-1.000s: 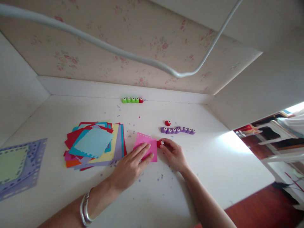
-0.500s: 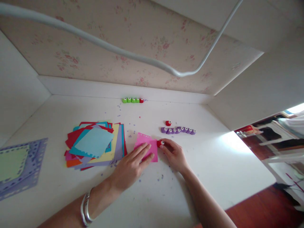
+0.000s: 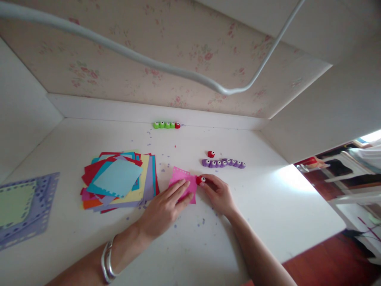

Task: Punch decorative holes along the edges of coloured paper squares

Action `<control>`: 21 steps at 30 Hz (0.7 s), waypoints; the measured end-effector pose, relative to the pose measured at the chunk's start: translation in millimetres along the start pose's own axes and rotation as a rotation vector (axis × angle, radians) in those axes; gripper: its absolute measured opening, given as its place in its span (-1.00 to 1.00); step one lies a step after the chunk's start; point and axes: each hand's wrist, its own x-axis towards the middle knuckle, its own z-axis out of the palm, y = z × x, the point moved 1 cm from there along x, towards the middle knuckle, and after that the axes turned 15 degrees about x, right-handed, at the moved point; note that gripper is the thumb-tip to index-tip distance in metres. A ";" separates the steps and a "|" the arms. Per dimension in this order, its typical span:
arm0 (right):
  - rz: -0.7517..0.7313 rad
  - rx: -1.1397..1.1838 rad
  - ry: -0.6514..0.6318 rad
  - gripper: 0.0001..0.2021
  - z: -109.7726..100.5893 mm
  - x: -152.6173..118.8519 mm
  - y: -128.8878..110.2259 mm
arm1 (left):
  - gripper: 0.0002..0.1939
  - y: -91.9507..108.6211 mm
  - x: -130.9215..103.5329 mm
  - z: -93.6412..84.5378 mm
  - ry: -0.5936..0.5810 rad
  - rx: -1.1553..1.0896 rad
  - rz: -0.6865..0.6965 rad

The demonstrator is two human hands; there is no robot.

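My left hand [image 3: 162,208] lies with fingers stretched out over a pink sheet of paper [image 3: 180,174], pressing it to the tabletop. Small holes run along the sheet's top edge. A red craft paper punch [image 3: 200,180] sits at the sheet's right edge, pinched between the thumb and fingers of my right hand [image 3: 218,194]. How far the paper reaches into the punch cannot be made out. Beyond that hand rests another red punch [image 3: 211,154], just behind a row of several purple punches [image 3: 218,163].
Stacked coloured paper [image 3: 116,176] lies left of my hands. Lilac and pale green sheets [image 3: 18,206] with punched edges are at far left. Several green punches [image 3: 164,125] and a red one line the back. Tiny paper bits dot the white table [image 3: 268,206].
The pink sheet has shifted slightly left at its right edge, by the red punch. Both hands stay nearly where they were.
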 end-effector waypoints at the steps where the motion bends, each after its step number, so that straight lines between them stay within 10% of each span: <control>1: 0.001 0.000 0.000 -0.80 -0.1 -0.1 -0.1 | -0.57 0.0 0.1 -0.5 0.003 0.001 0.000; 21: -0.107 -0.135 -0.071 -0.78 0.6 0.9 -1.9 | -0.64 1.9 3.7 2.5 -0.009 -0.042 0.004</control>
